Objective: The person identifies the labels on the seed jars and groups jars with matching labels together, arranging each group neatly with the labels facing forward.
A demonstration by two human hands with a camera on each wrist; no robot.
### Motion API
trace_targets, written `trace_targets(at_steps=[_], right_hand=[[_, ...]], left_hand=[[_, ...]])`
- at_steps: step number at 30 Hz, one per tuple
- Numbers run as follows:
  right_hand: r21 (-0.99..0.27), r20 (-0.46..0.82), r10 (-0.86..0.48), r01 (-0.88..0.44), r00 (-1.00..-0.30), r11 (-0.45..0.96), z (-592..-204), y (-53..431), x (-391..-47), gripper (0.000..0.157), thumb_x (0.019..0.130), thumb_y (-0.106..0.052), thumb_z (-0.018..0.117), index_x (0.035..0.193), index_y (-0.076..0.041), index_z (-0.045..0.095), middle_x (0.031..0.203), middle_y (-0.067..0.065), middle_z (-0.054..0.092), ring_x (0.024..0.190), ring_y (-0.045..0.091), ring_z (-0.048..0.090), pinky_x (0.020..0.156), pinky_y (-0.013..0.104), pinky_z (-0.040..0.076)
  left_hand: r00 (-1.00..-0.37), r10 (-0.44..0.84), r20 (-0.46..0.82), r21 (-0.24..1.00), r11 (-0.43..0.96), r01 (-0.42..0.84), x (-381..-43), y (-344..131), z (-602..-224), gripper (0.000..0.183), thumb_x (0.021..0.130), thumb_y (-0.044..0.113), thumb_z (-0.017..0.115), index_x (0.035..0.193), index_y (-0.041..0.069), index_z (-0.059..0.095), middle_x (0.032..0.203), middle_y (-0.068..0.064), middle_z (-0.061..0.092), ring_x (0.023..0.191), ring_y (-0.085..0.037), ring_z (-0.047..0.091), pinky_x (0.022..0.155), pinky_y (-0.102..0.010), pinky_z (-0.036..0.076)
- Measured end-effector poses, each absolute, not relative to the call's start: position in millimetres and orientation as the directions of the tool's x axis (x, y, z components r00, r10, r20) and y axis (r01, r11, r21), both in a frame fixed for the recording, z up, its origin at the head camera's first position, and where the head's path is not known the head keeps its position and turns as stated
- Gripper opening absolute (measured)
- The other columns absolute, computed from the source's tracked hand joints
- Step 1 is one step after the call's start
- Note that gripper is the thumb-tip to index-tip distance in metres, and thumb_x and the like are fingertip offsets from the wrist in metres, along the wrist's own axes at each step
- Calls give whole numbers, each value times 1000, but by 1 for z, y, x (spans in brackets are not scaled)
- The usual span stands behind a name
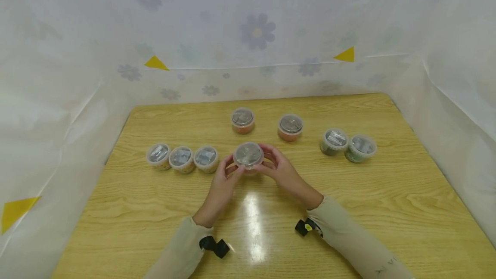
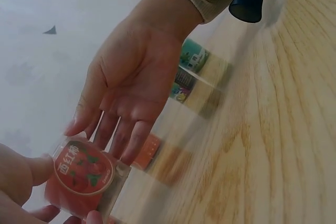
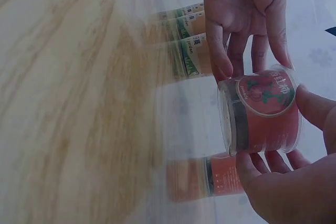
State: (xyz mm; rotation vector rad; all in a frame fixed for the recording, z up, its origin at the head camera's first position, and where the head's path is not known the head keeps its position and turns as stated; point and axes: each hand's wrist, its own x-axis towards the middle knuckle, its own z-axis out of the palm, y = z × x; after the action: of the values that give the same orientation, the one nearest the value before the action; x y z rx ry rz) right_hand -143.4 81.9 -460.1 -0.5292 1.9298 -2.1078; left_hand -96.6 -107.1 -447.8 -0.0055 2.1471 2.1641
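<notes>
Both hands hold a round clear-lidded tub (image 1: 248,153) with a red label, raised a little above the table. Its label (image 3: 266,93) shows a tomato picture and printed characters. The left hand (image 1: 222,182) grips the tub's left side between thumb and fingers. On the opposite side, the right hand (image 1: 284,175) grips it with thumb in front and fingers behind. In the left wrist view the tub (image 2: 81,179) sits between the left hand (image 2: 18,182) and the right hand (image 2: 136,72).
Two red tubs stand behind, one left (image 1: 243,120) and one right (image 1: 290,127). Three orange-toned tubs (image 1: 181,159) form a row left of the hands. A pair of green-labelled tubs (image 1: 360,148) stands to the right. White flower-printed sheeting (image 1: 255,33) surrounds the wooden table (image 1: 135,236).
</notes>
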Motion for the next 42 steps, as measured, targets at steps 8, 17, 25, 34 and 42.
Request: trace_targets(at_steps=[8,17,25,34,42], right_hand=[[-997,72,-422,-47,-904,-69,-467,73,-151,64,84,-6,68,138,-4,34,141,12,38,128,27,36,101,38,37],[-997,53,-410,-27,-910,-70,-478,67,-155,65,84,-3,68,139,-1,33,140,15,38,128,28,37,100,36,38],[-999,23,-420,-11,-907,-31,-477,62,-157,66,85,-2,66,140,2,29,140,20,37,127,32,37,101,40,36],[-1000,-11,-437,12,-900,-1,-447,64,-150,66,86,3,62,140,8,25,139,25,35,127,36,35,103,43,33],[-1000,-10,-408,11,-913,-1,-463,64,-153,68,86,-5,66,141,3,28,141,19,35,130,31,33,103,42,33]], left_hand=[[-996,44,-77,995,-61,-80,-100,-108,-454,56,94,20,57,140,4,30,142,-15,31,128,-31,35,103,-41,33],[-995,18,-98,994,-51,-99,-104,-107,-462,52,95,20,55,139,7,31,141,-13,34,128,-27,36,103,-38,34],[-992,22,-121,990,-72,-123,-108,-111,-473,55,95,23,54,141,8,28,140,-14,37,128,-25,36,103,-38,34],[-991,25,-130,991,-40,-131,-111,-111,-467,54,95,24,55,140,9,28,140,-13,37,128,-24,37,102,-38,35],[-987,44,-154,987,55,-151,-106,-110,-456,61,96,23,53,144,5,18,145,-19,27,132,-29,30,105,-41,31]])
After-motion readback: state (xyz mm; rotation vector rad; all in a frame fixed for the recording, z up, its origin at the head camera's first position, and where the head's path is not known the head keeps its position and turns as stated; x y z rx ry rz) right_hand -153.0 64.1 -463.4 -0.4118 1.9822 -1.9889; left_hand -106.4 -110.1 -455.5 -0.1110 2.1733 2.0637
